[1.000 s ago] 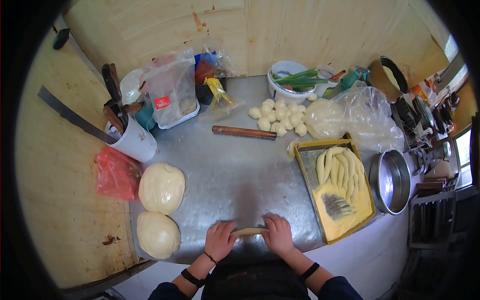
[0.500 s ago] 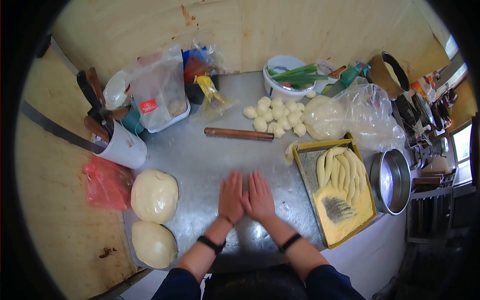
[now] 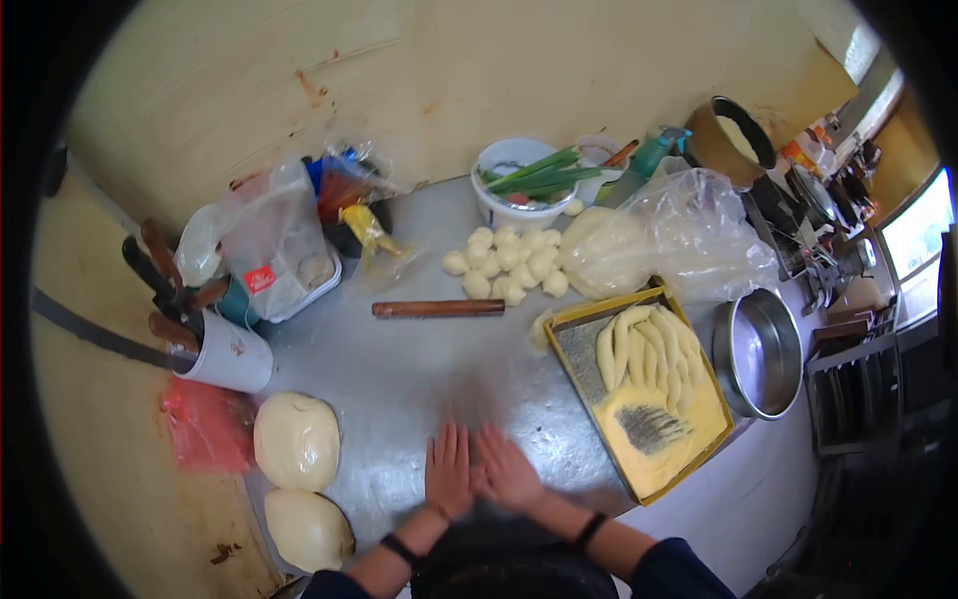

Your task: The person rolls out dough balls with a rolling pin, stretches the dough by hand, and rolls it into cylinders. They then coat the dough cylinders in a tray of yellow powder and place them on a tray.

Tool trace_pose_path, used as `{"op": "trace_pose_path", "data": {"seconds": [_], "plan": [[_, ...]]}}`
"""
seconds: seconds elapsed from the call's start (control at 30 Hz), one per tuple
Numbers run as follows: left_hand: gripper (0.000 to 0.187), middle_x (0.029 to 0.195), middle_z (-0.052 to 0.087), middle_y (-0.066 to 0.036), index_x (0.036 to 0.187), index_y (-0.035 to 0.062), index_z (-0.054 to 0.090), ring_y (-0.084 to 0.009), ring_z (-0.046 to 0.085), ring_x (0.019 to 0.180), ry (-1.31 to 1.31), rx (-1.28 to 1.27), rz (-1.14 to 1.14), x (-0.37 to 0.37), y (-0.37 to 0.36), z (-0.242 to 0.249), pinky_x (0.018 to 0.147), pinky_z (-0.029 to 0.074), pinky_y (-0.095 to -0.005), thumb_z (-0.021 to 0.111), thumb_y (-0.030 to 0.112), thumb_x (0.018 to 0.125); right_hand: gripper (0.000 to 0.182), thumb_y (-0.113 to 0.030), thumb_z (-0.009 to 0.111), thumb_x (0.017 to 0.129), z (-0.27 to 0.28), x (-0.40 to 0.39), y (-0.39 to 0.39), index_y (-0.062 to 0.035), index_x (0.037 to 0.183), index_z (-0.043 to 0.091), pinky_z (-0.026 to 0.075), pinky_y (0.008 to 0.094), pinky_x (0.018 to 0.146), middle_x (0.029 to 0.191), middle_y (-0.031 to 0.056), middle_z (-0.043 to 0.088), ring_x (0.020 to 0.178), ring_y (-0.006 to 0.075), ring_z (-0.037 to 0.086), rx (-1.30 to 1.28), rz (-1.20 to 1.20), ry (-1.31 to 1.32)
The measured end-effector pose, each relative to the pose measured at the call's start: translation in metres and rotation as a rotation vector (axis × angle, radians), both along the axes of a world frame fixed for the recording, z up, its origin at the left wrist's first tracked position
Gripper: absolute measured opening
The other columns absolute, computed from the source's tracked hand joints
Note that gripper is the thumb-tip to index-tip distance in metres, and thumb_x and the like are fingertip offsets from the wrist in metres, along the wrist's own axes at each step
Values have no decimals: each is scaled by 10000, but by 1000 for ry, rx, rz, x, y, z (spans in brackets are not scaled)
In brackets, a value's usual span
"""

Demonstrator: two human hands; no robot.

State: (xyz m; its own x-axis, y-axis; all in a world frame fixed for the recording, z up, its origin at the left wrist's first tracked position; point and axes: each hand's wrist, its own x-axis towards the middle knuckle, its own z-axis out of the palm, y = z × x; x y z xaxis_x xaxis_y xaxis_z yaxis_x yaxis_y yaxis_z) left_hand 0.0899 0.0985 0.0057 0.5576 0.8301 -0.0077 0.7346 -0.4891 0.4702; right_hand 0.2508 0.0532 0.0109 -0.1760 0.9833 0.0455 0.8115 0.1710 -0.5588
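My left hand (image 3: 449, 472) lies flat, palm down, on the metal tabletop (image 3: 389, 384) near its front edge, fingers stretched forward. Beside it, my right hand (image 3: 509, 473) is also palm down with extended fingers, its thumb side against the left hand. Whatever may be under the palms is hidden. Forward of the fingertips lies a short wooden rolling pin (image 3: 439, 309), and behind that a cluster of small dough balls (image 3: 511, 262). To the right, a yellow-edged tray (image 3: 691, 471) holds several dough strips (image 3: 649, 349) beside yellow powder.
Two large dough lumps (image 3: 296, 441) sit at the left edge, near a red plastic bag (image 3: 207, 424) and a white knife holder (image 3: 232, 354). A round metal pan (image 3: 760, 354) stands right of the tray. Behind are a clear plastic bag (image 3: 689, 235) and a white tub (image 3: 499, 212) with green onions.
Both hands have slid back across the tabletop toward my body, staying flat and side by side. The head view has shifted slightly; the rolling pin and the dough stay in place.
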Motion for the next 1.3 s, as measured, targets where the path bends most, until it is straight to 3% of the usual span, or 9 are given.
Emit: {"op": "trace_pose_path", "data": {"seconds": [0.13, 0.4, 0.47, 0.6, 0.67, 0.8, 0.9, 1.2, 1.3], "plan": [[657, 1513, 369, -254, 1443, -42, 383, -397, 328, 1425, -191, -383, -155, -40, -73, 40, 1161, 198, -592, 545, 275, 891, 726, -375, 666, 843, 37, -3, -71, 0, 1418, 432, 335, 529, 1107, 1416, 206, 484, 1361, 337, 430, -56, 112, 107], [585, 1442, 462, -231, 1366, -6, 472, -429, 393, 1365, -91, -76, 151, -88, -70, 22, 1159, 216, -581, 563, 185, 820, 400, -226, 653, 859, 62, 5, -31, -70, 1223, 594, 497, 329, 835, 1073, 64, 617, 1027, 227, 609, -148, 432, -136], [544, 1434, 467, -232, 1326, -5, 504, -428, 401, 1355, -10, -48, 127, -82, -73, 27, 1156, 220, -585, 557, 190, 822, 386, -220, 645, 884, 93, 35, -50, -71, 1236, 589, 527, 378, 791, 1016, 72, 647, 938, 244, 641, 71, 266, 172], [510, 1427, 472, -231, 1294, -2, 524, -429, 403, 1351, -17, -33, 138, -82, -74, 24, 1153, 224, -588, 553, 194, 824, 300, -215, 624, 921, 151, 114, -91, -78, 1188, 624, 553, 420, 704, 916, 87, 708, 818, 304, 682, -255, -182, 109], [509, 1422, 476, -227, 1292, 3, 524, -426, 406, 1349, 9, -25, 144, -80, -74, 26, 1150, 229, -589, 555, 197, 822, 260, -182, 612, 912, 135, 157, -103, -67, 1144, 636, 547, 416, 755, 1026, 119, 696, 933, 320, 674, -382, -328, 35], [510, 1420, 478, -222, 1291, 8, 522, -424, 408, 1348, 21, 18, 146, -83, -77, 16, 1149, 235, -587, 555, 193, 818, 325, -171, 617, 861, 61, 230, -111, -43, 1159, 605, 503, 454, 830, 1096, 184, 617, 994, 359, 609, -89, -648, -287], [510, 1420, 478, -219, 1293, 9, 519, -425, 408, 1346, 44, 27, 161, -80, -78, 18, 1149, 239, -582, 553, 188, 817, 381, -163, 628, 846, 50, 264, -102, -31, 1199, 575, 502, 456, 821, 1096, 185, 599, 958, 370, 600, -17, -758, -148], [508, 1428, 474, -211, 1298, 15, 513, -416, 408, 1350, 69, 53, 166, -77, -79, 20, 1149, 252, -569, 544, 180, 818, 444, -157, 681, 837, 44, 214, -114, -35, 1250, 572, 493, 454, 890, 1055, 200, 607, 1004, 401, 592, -153, -357, 225], [510, 1429, 475, -208, 1301, 18, 512, -414, 409, 1350, 55, 54, 179, -77, -81, 20, 1147, 253, -571, 545, 179, 819, 411, -197, 670, 837, 49, 240, -109, -49, 1212, 587, 496, 462, 848, 1024, 172, 612, 953, 367, 602, -47, -385, -14]]}}
